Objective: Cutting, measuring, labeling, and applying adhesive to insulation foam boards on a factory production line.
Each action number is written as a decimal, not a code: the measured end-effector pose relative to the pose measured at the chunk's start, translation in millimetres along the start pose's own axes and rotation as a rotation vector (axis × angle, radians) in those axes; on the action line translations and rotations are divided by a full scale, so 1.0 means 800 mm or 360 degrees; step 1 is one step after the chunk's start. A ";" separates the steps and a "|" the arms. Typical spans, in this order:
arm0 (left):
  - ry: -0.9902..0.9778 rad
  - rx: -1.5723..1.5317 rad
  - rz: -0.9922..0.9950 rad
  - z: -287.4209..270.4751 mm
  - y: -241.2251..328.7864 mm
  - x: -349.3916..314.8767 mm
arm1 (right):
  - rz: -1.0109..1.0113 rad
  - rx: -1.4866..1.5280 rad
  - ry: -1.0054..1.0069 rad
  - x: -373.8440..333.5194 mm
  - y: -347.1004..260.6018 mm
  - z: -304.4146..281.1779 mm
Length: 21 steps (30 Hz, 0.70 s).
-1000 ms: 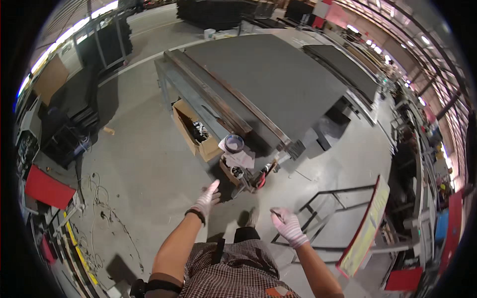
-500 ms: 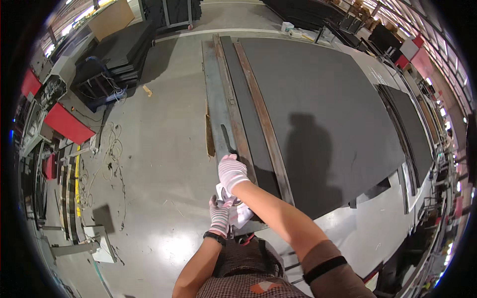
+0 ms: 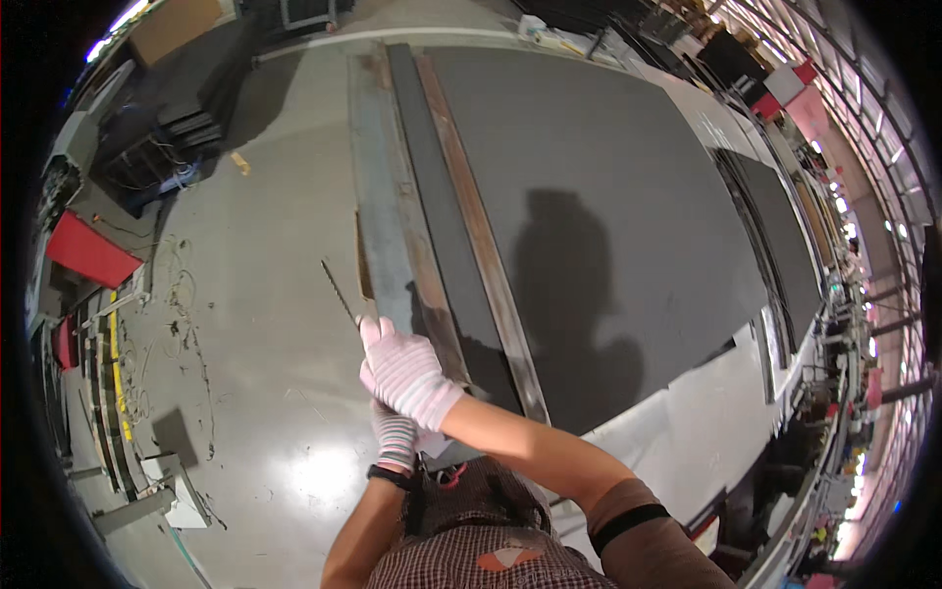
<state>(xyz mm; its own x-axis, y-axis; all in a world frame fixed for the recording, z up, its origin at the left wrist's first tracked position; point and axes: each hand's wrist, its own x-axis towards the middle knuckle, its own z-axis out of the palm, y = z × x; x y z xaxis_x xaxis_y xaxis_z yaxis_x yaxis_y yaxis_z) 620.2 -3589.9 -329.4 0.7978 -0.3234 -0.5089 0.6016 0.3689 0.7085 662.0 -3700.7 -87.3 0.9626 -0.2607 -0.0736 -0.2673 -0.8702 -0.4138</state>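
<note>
My right hand (image 3: 404,375), in a pink-and-white striped glove, is closed around the near end of a long thin dark blade (image 3: 339,292). The blade points up and to the left, over the grey floor; its handle is hidden in the grip. Just below and behind it is my left hand (image 3: 394,439), in a striped glove, its fingers covered by the right hand. White material (image 3: 434,446) shows beside the left wrist, partly hidden. Close by on the right lie two long rusty metal bars (image 3: 456,162) (image 3: 417,231) and a blue-grey strip (image 3: 373,157).
A large dark grey sheet (image 3: 628,128) spreads out on the right, with my shadow on it. A brown strip (image 3: 363,257) stands along the blue-grey strip's left edge. Stacked dark sheets (image 3: 196,98), a red panel (image 3: 90,249) and loose cables (image 3: 182,299) are on the left.
My right hand has moved left, off the blue-grey strip, swinging the blade out over the floor. It now covers my left hand's fingers and most of the white material. The whole view has shifted.
</note>
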 end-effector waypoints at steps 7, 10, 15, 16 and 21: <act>0.0180 0.1324 0.0485 0.008 0.054 -0.043 | 0.0457 0.0808 0.0119 -0.220 0.054 -0.054; 0.0091 0.1660 0.0915 0.063 0.123 -0.073 | 0.1208 0.2514 -0.0093 -0.317 0.097 -0.035; -0.0421 0.2107 0.1409 0.181 0.170 -0.133 | 0.1330 0.1642 0.0452 -0.404 0.144 -0.049; -0.0594 0.2144 0.1370 0.211 0.168 -0.151 | 0.1350 0.1813 0.0521 -0.409 0.151 -0.070; -0.1205 0.2712 0.1215 0.280 0.115 -0.219 | 0.1284 0.1383 0.0566 -0.447 0.212 -0.080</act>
<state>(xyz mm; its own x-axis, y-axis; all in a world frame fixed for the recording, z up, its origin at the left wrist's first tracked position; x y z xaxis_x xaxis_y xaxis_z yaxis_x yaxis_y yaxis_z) 526.9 -3694.7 -65.4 0.3725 -0.9280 0.0087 -0.7957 -0.3146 0.5176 269.5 -3781.7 -73.3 0.4347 -0.8105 -0.3925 -0.5296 0.1225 -0.8394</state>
